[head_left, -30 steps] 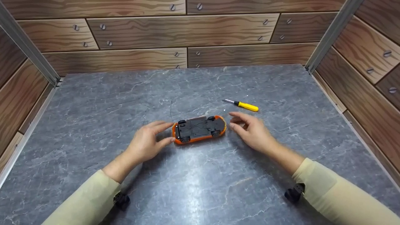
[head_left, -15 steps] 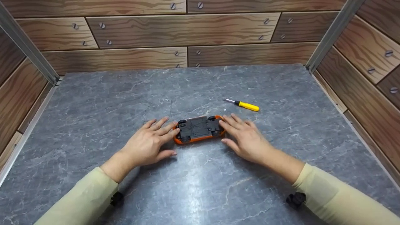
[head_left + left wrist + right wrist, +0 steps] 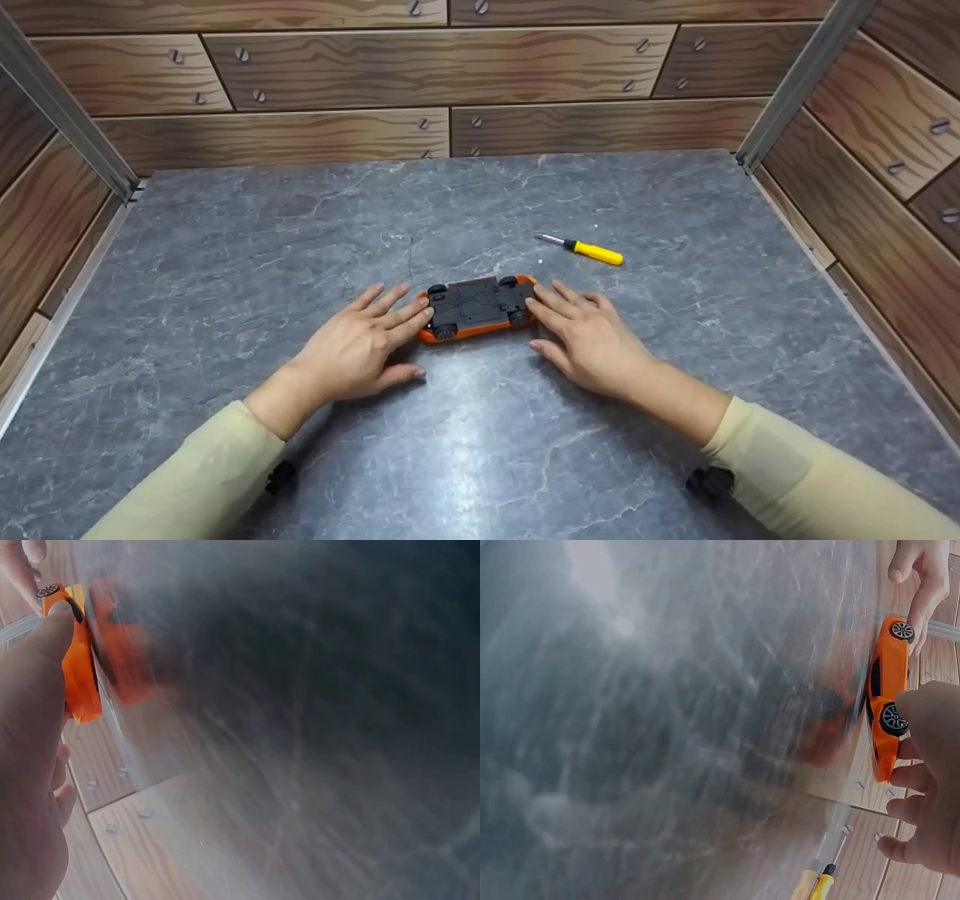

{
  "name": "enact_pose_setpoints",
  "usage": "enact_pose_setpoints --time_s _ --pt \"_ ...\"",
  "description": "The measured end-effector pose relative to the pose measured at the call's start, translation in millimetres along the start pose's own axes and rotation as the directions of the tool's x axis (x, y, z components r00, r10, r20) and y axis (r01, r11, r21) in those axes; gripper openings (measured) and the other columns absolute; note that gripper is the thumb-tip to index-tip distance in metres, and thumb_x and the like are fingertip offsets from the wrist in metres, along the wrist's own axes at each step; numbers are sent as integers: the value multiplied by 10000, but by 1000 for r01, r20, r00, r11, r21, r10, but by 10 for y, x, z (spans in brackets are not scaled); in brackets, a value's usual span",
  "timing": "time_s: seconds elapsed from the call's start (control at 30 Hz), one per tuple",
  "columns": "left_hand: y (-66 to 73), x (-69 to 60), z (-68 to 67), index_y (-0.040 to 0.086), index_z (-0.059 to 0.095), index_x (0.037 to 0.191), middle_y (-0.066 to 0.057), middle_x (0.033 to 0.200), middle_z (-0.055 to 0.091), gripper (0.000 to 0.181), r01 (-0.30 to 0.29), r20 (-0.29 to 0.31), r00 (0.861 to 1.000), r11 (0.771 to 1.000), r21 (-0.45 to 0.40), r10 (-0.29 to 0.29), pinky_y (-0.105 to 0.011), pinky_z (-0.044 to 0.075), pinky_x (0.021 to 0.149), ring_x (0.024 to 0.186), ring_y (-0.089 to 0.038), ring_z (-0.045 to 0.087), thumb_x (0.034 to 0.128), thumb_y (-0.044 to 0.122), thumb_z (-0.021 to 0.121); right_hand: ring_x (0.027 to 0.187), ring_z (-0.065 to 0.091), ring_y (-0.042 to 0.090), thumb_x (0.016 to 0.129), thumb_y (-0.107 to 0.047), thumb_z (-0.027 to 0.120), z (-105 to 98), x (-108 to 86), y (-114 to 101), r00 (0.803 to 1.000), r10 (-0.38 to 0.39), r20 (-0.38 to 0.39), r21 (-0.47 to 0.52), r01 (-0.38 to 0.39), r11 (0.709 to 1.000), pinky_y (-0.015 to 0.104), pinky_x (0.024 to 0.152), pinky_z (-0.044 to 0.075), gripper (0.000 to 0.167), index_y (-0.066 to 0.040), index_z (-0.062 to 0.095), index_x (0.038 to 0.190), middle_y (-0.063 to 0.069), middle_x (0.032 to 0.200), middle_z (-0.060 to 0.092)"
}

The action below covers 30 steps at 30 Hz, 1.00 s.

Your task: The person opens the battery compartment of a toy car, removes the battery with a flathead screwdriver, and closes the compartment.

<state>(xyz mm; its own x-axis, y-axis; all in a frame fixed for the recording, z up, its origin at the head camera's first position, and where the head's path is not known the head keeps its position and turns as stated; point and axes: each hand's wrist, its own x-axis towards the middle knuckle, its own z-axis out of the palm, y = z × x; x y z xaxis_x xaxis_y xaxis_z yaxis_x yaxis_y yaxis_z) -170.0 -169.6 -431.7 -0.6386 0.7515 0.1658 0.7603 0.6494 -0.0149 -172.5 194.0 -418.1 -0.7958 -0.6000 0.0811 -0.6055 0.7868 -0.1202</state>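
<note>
An orange toy car (image 3: pixel 476 306) lies upside down on the grey table, its black underside and wheels facing up. Fingertips of my left hand (image 3: pixel 356 349) rest on its left end, the fingers spread and nearly straight. On the right end lie fingertips of my right hand (image 3: pixel 596 341), palm down, thumb held off to the near side. In the right wrist view the orange side of the car (image 3: pixel 892 675) shows with two wheels. The left wrist view has only part of the orange body (image 3: pixel 81 679) beside my left hand (image 3: pixel 30 727).
Beyond my right hand lies a screwdriver (image 3: pixel 598 253) with a yellow handle, its shaft pointing left. A tiny white speck is near it. Wood-patterned walls (image 3: pixel 439 67) with metal corner posts enclose the back and sides of the marbled table (image 3: pixel 300 232).
Both hands have moved from beside the car's ends onto its underside, fingers flattening out. Over the last half second they have hardly moved; the car has stayed in place.
</note>
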Motion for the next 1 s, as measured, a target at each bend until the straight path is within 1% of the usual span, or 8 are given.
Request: enact_pose_setpoints --time_s 0.13,0.3,0.5,0.63,0.73,0.87,1.0 --pt "19 -10 8 51 446 1605 -119 1653 416 810 1 5 1000 1000 -10 -1 -521 248 1281 1551 -381 337 1040 616 576 1542 356 376 1102 -463 549 23 16 24 1000 6 13 15 -7 1000 653 1170 357 614 -104 490 1596 110 1679 380" --pt "52 -24 -11 47 446 1605 -119 1652 418 805 2 7 1000 1000 -25 -2 -487 236 1289 1563 -359 313 1042 607 579 1556 330 365 1108 -491 516 21 59 55 999 24 41 65 -26 998 640 1182 343 634 -107 467 1610 90 1699 346" --pt "124 -58 -24 61 452 1606 -122 1646 428 795 -17 -5 1000 999 -41 17 -483 239 1288 1565 -351 310 1041 605 583 1573 289 362 1113 -537 462 9 141 118 997 38 66 111 -46 993 673 1195 309 665 -114 438 1626 64 1716 313" --pt "183 -69 -28 70 467 1601 -124 1640 438 785 -39 -14 999 998 -50 38 -480 242 1286 1561 -353 318 1039 606 584 1581 266 364 1116 -554 432 -5 211 170 997 35 62 113 -42 993 675 1200 298 674 -118 431 1630 72 1716 319" --pt "230 -71 -27 81 468 1603 -120 1640 438 782 -51 -10 999 997 -51 50 -467 234 1288 1564 -348 310 1041 614 575 1586 253 367 1119 -554 421 -23 271 201 997 30 65 112 -37 993 670 1201 295 672 -122 426 1633 84 1715 324" --pt "299 -67 -26 90 463 1607 -116 1638 443 788 -66 -3 998 997 -40 66 -454 235 1288 1567 -340 307 1039 627 565 1591 236 374 1125 -552 396 -35 358 235 996 22 83 110 -31 993 678 1213 272 671 -127 403 1645 85 1721 313" --pt "368 -61 -21 91 475 1601 -121 1625 462 789 -89 -13 996 996 -30 89 -456 247 1284 1559 -340 328 1032 630 575 1591 235 368 1132 -543 372 -30 445 260 995 16 99 112 -27 993 679 1217 263 656 -146 388 1654 78 1724 306"
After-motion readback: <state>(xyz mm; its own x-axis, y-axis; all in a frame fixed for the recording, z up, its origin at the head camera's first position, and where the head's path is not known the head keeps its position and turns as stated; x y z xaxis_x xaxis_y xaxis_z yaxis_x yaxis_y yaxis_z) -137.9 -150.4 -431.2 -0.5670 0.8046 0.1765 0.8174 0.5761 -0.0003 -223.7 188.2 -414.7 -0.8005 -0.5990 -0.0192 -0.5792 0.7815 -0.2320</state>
